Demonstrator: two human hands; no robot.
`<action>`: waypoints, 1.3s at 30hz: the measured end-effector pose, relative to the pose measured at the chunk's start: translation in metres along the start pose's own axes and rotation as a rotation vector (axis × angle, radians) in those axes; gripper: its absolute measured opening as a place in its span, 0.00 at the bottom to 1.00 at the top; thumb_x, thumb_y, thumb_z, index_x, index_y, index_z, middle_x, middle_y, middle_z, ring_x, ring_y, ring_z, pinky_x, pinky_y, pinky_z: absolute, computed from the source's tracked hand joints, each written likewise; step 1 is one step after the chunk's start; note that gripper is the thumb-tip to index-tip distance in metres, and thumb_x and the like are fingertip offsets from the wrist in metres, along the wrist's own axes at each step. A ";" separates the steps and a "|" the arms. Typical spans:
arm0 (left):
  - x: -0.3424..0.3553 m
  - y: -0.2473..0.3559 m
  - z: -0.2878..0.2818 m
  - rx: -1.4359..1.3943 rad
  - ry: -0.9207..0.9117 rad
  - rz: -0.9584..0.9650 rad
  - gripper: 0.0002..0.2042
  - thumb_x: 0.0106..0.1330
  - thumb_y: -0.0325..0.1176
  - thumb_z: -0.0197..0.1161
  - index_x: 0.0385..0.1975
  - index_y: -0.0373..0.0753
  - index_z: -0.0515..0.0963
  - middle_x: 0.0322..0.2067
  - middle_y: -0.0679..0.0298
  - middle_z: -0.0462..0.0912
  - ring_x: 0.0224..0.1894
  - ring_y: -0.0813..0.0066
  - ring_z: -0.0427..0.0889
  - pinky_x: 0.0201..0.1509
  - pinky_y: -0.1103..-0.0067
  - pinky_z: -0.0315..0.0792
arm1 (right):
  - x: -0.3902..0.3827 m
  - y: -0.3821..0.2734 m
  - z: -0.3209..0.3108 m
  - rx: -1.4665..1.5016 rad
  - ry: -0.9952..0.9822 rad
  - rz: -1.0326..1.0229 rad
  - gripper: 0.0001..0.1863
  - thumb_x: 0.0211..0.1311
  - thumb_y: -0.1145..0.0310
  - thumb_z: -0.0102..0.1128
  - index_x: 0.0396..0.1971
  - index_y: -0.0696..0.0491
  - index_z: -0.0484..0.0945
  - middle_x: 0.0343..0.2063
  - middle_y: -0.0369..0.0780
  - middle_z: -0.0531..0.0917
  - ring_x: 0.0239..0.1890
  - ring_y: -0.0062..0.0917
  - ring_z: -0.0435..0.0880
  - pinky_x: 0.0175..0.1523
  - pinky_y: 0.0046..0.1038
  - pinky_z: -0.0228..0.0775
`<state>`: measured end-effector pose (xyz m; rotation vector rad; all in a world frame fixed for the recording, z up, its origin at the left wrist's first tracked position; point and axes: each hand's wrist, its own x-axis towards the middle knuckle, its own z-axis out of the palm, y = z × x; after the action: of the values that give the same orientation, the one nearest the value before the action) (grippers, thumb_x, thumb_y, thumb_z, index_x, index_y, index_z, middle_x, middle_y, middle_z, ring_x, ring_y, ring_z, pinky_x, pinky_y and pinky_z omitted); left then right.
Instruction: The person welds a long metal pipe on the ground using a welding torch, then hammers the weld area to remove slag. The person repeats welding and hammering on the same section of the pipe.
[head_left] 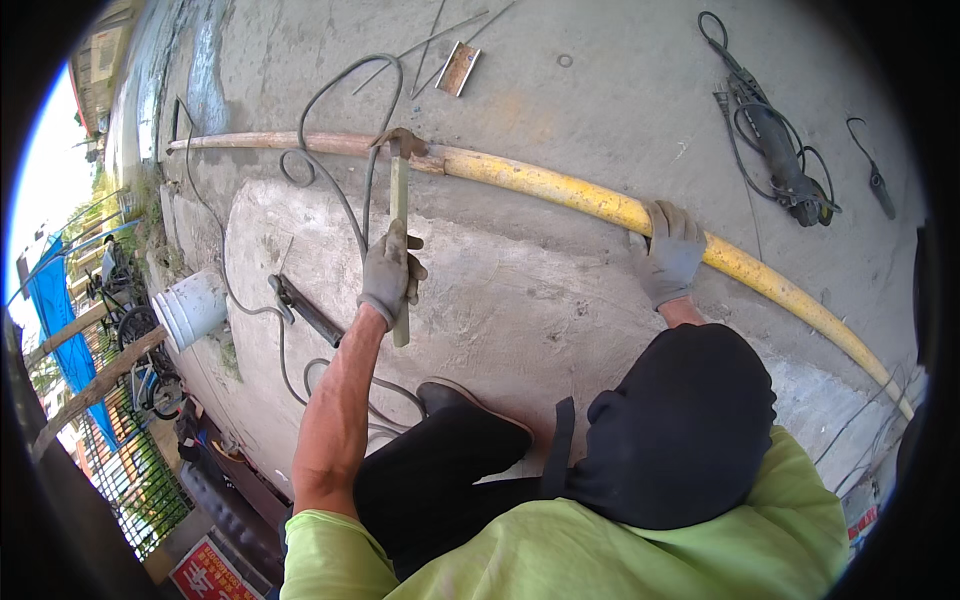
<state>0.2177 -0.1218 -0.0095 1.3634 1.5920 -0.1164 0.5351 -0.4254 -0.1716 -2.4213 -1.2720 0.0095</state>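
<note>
My left hand (390, 272), in a grey glove, grips the wooden handle of a hammer (399, 205). The hammer's rusty head (402, 143) rests on a long pipe (560, 188) lying across the concrete slab, just where its bare rusty stretch meets the yellow-painted stretch. My right hand (670, 252), also gloved, presses down on the yellow part of the pipe further right. My black trouser leg and shoe (450, 395) are on the slab below the hammer.
A grey cable (330, 190) loops over the slab to a dark clamp tool (305, 310). A white bucket (192, 308) stands at the slab's left edge, with a drop to bicycles and a fence beyond. An angle grinder (775, 150), a metal plate (458, 68) and thin rods lie beyond the pipe.
</note>
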 end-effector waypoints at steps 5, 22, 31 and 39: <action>-0.029 0.065 -0.026 -0.254 0.118 0.286 0.37 0.86 0.67 0.47 0.56 0.31 0.80 0.21 0.63 0.80 0.14 0.80 0.71 0.17 0.78 0.71 | -0.002 -0.001 -0.003 0.015 -0.063 0.051 0.37 0.56 0.56 0.78 0.68 0.45 0.79 0.64 0.38 0.81 0.68 0.41 0.77 0.73 0.51 0.65; -0.045 0.079 0.000 -0.042 0.062 0.343 0.37 0.85 0.67 0.48 0.52 0.32 0.83 0.20 0.66 0.79 0.14 0.82 0.71 0.16 0.81 0.65 | -0.002 -0.003 0.002 -0.039 0.013 0.019 0.34 0.57 0.54 0.77 0.65 0.45 0.81 0.63 0.37 0.82 0.65 0.41 0.78 0.69 0.51 0.67; -0.028 0.005 0.027 0.043 0.159 0.501 0.40 0.82 0.73 0.48 0.50 0.33 0.82 0.17 0.67 0.77 0.12 0.79 0.71 0.16 0.80 0.65 | 0.003 -0.007 -0.003 0.004 -0.019 0.027 0.33 0.54 0.53 0.80 0.61 0.45 0.83 0.60 0.37 0.83 0.63 0.40 0.80 0.67 0.51 0.69; -0.046 0.079 0.003 -0.222 0.051 0.343 0.40 0.84 0.71 0.47 0.48 0.31 0.82 0.19 0.66 0.76 0.12 0.81 0.69 0.15 0.80 0.66 | 0.012 0.007 -0.007 -0.008 -0.054 0.016 0.33 0.54 0.53 0.80 0.62 0.45 0.83 0.58 0.38 0.84 0.60 0.40 0.81 0.66 0.50 0.70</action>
<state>0.2760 -0.1269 0.0604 1.4490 1.3444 0.2960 0.5492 -0.4216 -0.1660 -2.4531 -1.2779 0.0748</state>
